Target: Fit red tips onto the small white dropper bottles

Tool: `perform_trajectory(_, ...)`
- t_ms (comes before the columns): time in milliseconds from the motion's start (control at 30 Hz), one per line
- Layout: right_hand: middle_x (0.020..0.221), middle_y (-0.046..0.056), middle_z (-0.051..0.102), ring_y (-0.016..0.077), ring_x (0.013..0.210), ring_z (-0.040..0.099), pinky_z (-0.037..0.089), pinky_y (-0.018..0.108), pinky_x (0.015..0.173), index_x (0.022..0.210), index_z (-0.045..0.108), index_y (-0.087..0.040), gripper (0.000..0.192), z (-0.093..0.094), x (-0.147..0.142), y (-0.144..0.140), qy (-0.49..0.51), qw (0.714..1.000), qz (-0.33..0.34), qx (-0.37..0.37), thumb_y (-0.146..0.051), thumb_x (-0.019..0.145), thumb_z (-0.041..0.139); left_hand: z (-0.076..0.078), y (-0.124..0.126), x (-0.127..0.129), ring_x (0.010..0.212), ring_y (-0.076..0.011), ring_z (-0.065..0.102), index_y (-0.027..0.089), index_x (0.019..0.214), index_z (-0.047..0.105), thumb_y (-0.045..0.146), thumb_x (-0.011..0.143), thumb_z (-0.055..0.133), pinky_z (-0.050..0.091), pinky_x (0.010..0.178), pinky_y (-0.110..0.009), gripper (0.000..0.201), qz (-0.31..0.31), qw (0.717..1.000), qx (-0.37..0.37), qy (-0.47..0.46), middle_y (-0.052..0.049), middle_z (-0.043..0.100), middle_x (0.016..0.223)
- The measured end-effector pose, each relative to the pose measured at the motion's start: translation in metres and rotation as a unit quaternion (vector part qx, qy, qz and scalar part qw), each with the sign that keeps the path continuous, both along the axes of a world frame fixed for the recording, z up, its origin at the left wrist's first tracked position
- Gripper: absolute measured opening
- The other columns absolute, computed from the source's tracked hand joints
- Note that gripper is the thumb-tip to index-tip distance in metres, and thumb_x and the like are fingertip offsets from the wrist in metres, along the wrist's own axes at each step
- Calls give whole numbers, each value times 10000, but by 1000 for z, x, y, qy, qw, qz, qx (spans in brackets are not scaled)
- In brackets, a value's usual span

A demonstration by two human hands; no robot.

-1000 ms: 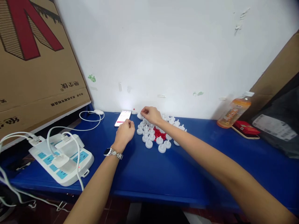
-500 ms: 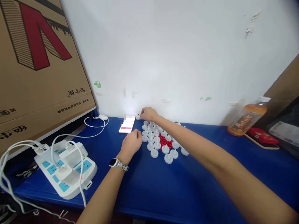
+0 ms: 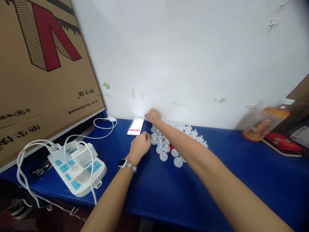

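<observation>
My right hand (image 3: 153, 115) reaches across to the wall side of the table, at the back of a cluster of white translucent plastic caps with a nozzle (image 3: 160, 142). Its fingers are bent together, and whatever they hold is hidden behind the hand. My left hand (image 3: 140, 145), with a watch (image 3: 123, 163) on its wrist, rests at the cluster's left edge. Those fingers are curled closed too, and I cannot see what is in them. Small red pieces (image 3: 171, 147) lie among the caps, mostly covered by my right forearm.
A lit phone (image 3: 135, 126) lies behind my left hand. At left are a white power strip (image 3: 78, 170) with cables and a large cardboard box (image 3: 53, 90). An orange drink bottle (image 3: 269, 120) and a red packet (image 3: 283, 141) stand at right on the blue table (image 3: 164, 190).
The view has shifted, so things sit slightly further right. A small white piece with a red top beside my right fingertips is now out of sight. My left hand stays beside the caps.
</observation>
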State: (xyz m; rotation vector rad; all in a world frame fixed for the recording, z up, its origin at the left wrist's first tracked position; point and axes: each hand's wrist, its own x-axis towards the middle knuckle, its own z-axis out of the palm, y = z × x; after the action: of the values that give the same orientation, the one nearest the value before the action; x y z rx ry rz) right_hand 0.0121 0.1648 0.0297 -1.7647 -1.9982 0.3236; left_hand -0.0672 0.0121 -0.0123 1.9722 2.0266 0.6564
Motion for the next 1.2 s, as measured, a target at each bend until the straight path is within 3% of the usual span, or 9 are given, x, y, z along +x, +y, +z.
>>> perform_trajectory(133,955,78,735,238,913,679,504,338,786,882,693,-198,222,3,23,-27,139,990,16,33,-367,800,574,-1,1,1,900,-262,647,219,986,547,369,940,437,457,721,-355,191,13,996,65,-58,-115,669,1047)
perform_trajectory(233,665,22,679,174,691,642,485,270,654,732,645,-185,166,-1,46,-66,303,950,80,15,-340,742,589,1,0,5,826,-212,617,188,1180,480,469,900,537,482,748,-362,400,-2,980,168,-107,-140,578,1195)
perform_trajectory(333,573,-20,600,131,557,561,433,230,536,697,607,-183,137,-4,70,-112,435,894,106,-17,-318,714,594,5,-5,12,833,-184,598,195,1274,441,476,893,572,492,800,-350,491,-103,959,232,-126,-117,556,1208)
perform_trajectory(467,599,-35,548,104,525,469,369,210,476,673,577,-190,113,-7,98,-159,518,849,101,-25,-298,704,586,13,-19,28,875,-186,600,206,1234,480,400,967,478,489,830,-330,330,-252,935,222,-113,-71,596,1054)
perform_trajectory(700,578,-50,393,122,551,402,354,234,514,668,416,-226,252,-26,132,-187,465,875,118,68,-378,861,476,18,-33,50,937,-201,560,218,1331,411,348,1000,422,463,921,-375,356,-328,898,290,-38,-94,551,1113)
perform_trajectory(833,602,-37,399,125,572,399,361,247,542,671,406,-224,382,-26,131,-190,419,891,152,91,-512,922,420,17,-31,50,877,-189,549,214,1282,425,334,1009,391,471,881,-357,300,-314,902,292,-57,-77,545,1058)
perform_trajectory(933,538,-49,340,112,495,342,321,251,485,625,365,-229,454,-22,125,-187,468,871,137,50,-588,896,428,19,-29,48,902,-203,541,205,1251,448,328,1000,412,458,887,-364,282,-314,899,302,-54,-82,551,1050)
perform_trajectory(1100,479,-70,283,90,409,252,247,246,414,603,293,-243,438,-20,119,-185,543,829,123,-54,-533,891,450,22,-31,50,939,-209,539,208,1235,467,350,996,423,445,895,-362,282,-324,895,301,-54,-80,556,1043)
perform_trajectory(1200,517,-47,357,113,455,352,317,257,458,622,344,-236,428,-18,127,-185,480,870,110,38,-523,935,400,24,-31,48,833,-173,538,216,1198,481,396,1008,384,460,816,-321,279,-280,902,291,-151,-47,553,952)
